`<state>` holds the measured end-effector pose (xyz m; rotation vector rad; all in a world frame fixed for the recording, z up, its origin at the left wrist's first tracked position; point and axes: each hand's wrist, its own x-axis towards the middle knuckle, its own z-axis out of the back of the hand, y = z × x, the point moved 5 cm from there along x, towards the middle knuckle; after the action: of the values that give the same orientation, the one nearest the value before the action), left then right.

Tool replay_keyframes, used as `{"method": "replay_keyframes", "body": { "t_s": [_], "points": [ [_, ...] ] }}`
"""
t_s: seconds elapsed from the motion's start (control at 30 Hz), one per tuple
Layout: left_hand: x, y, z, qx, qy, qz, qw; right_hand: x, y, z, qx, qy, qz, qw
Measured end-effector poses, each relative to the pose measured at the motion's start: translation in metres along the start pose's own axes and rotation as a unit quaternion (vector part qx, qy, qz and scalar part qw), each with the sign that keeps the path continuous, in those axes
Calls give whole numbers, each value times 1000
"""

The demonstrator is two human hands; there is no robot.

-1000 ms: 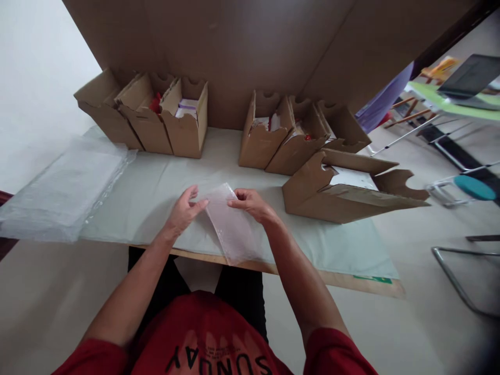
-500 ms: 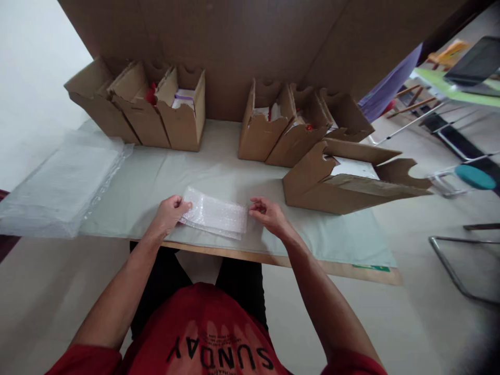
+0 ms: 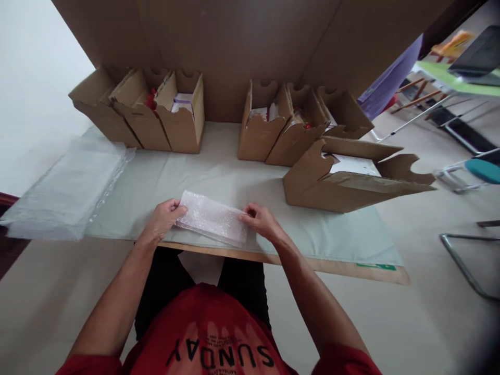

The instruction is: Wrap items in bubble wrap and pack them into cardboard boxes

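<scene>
A folded piece of bubble wrap point(image 3: 211, 216) lies near the front edge of the cloth-covered table, between my hands. My left hand point(image 3: 166, 216) pinches its left end between thumb and fingers. At the other end, the thumb and fingers of my right hand point(image 3: 261, 219) close on the upper right corner. Layers show along the lower edge of the wrap; whether anything is inside, I cannot tell.
A stack of clear plastic sheets point(image 3: 70, 182) lies at the left. Cardboard file boxes point(image 3: 179, 127) stand at the back left, and more boxes point(image 3: 260, 135) at the back right. One box point(image 3: 324, 187) holding white items sits nearer, right of my hand. A cardboard panel point(image 3: 234, 47) rises behind.
My right hand has moved slightly left and taken hold of the right corner of the bubble wrap. My left hand keeps its grip. The view has shifted a little.
</scene>
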<state>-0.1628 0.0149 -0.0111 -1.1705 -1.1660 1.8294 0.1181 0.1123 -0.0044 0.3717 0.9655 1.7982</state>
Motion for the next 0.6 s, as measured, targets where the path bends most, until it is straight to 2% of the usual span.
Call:
{"method": "replay_keyframes", "body": {
  "t_s": [0.1, 0.2, 0.27, 0.33, 0.37, 0.4, 0.5, 0.57, 0.6],
  "points": [
    [11, -26, -2, 62, 36, -56, 996, -20, -3, 1, 169, -6, -1, 986],
    [35, -68, -19, 188, 59, -148, 969, -42, -7, -12, 331, -46, -47, 941],
    [49, -91, -34, 274, 29, -208, 938, -54, -9, -26, 388, -84, -82, 914],
    [52, -100, -46, 341, -23, -269, 900, -60, -10, -39, 414, -107, -112, 897],
    [47, -97, -52, 363, -28, -305, 880, -62, -10, -44, 422, -111, -123, 891],
    [37, -89, -59, 377, -8, -345, 859, -64, -11, -47, 429, -112, -130, 887],
    [-6, -48, -74, 376, 142, -448, 798, -67, -12, -49, 441, -92, -133, 883],
    [-32, -23, -74, 371, 208, -468, 774, -69, -12, -47, 441, -73, -123, 886],
    [-41, -14, -73, 372, 221, -468, 770, -70, -12, -46, 437, -65, -113, 890]
  ]
}}
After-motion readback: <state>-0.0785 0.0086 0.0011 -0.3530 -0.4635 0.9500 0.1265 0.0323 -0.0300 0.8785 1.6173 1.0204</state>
